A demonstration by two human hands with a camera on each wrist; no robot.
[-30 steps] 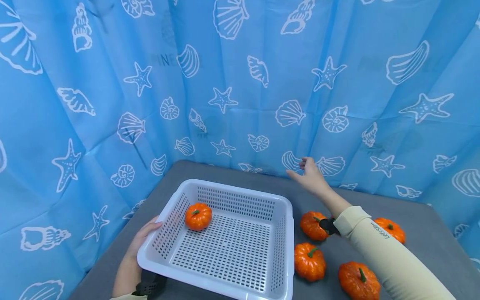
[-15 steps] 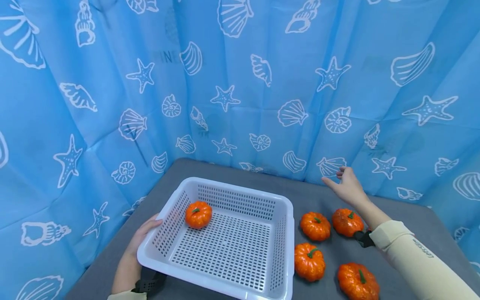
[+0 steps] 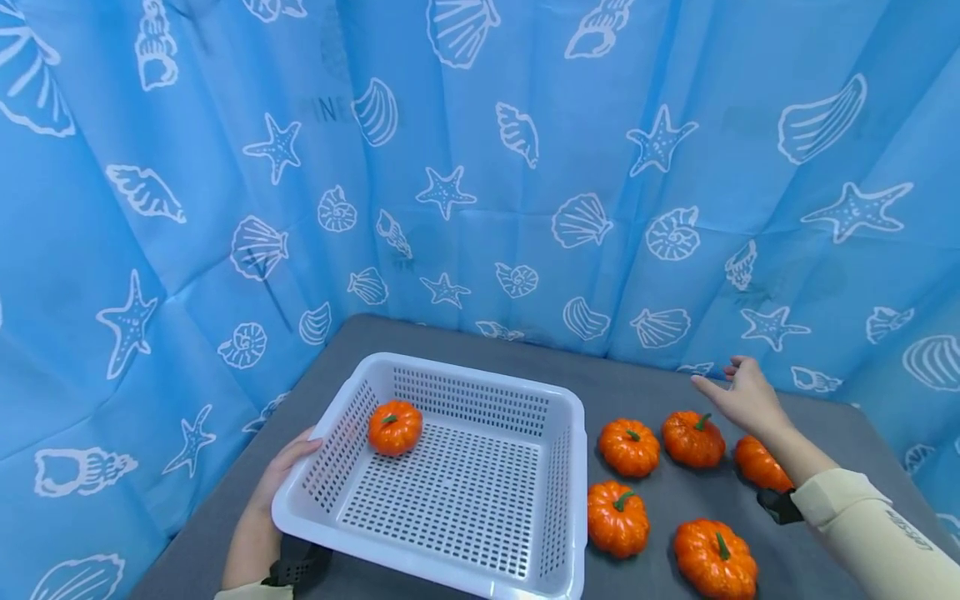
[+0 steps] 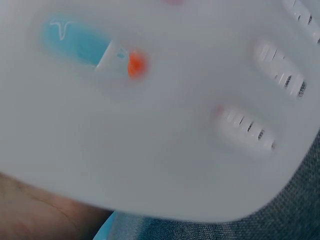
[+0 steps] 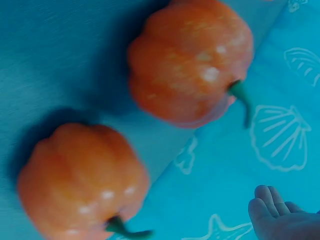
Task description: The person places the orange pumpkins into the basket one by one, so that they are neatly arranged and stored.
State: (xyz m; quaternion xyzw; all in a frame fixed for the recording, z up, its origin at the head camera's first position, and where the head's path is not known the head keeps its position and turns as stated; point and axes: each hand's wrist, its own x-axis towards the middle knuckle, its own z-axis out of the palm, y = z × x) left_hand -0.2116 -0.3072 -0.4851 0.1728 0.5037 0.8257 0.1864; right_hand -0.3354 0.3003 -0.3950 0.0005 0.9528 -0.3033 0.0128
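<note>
A white perforated plastic basket (image 3: 450,492) sits on the dark grey table, tilted slightly in the head view. Inside, near its left wall, lies a small orange pumpkin (image 3: 395,427) with a green stem. My left hand (image 3: 281,471) holds the basket's left rim, fingertips at the edge; the left wrist view is mostly filled by the basket wall (image 4: 150,155). Out at the back right, my right hand (image 3: 750,400) hovers with fingers extended and nothing in it. Nearest to it are a darker pumpkin (image 3: 693,439) and another pumpkin (image 3: 761,463) partly covered by my forearm.
Right of the basket lie more pumpkins: one toward the back (image 3: 629,447), one beside the basket wall (image 3: 618,518) and one near the front (image 3: 716,560). A blue curtain (image 3: 480,167) with white shell and starfish prints hangs behind and left of the table (image 3: 540,358).
My right hand has moved right, away from the basket, over the row of pumpkins; its arm uncovers ones it had hidden. My left hand and the basket stay in place.
</note>
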